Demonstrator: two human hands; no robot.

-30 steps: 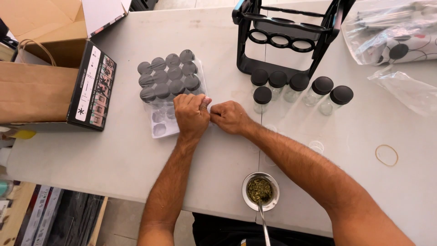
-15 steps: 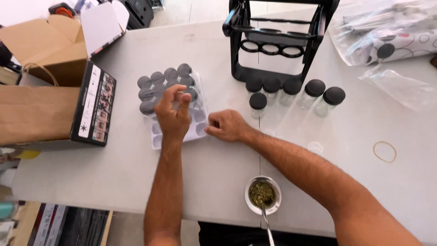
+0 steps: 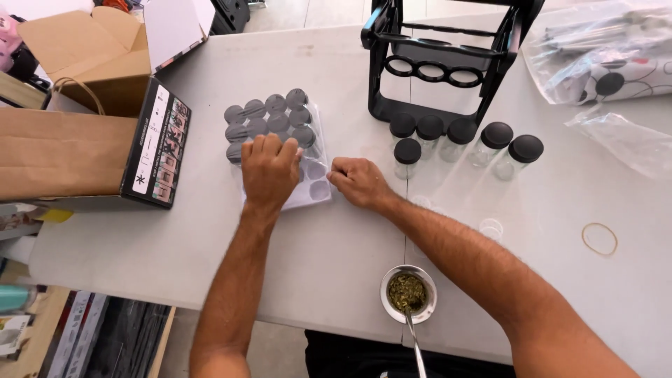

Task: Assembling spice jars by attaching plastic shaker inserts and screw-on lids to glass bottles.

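Note:
A clear plastic tray (image 3: 316, 190) on the white table holds several small jars with grey lids (image 3: 276, 115). My left hand (image 3: 269, 173) lies over the tray's near-left jars with its fingers curled down around one of them; the jar under the palm is hidden. My right hand (image 3: 358, 182) rests on the table at the tray's right edge, its curled fingers pressed against the rim. The near-right pockets of the tray stand empty.
A black wire rack (image 3: 448, 66) stands at the back, with several black-lidded glass jars (image 3: 462, 136) in front of it. Cardboard boxes (image 3: 66, 150) sit at the left, plastic bags (image 3: 602, 59) at the right. A metal cup of green herb (image 3: 408, 292) with a straw and a rubber band (image 3: 600, 239) lie nearer me.
My left hand went out over the grey-lidded jars and has come back onto the tray's near-left rows. My right hand has stayed at the tray's right edge.

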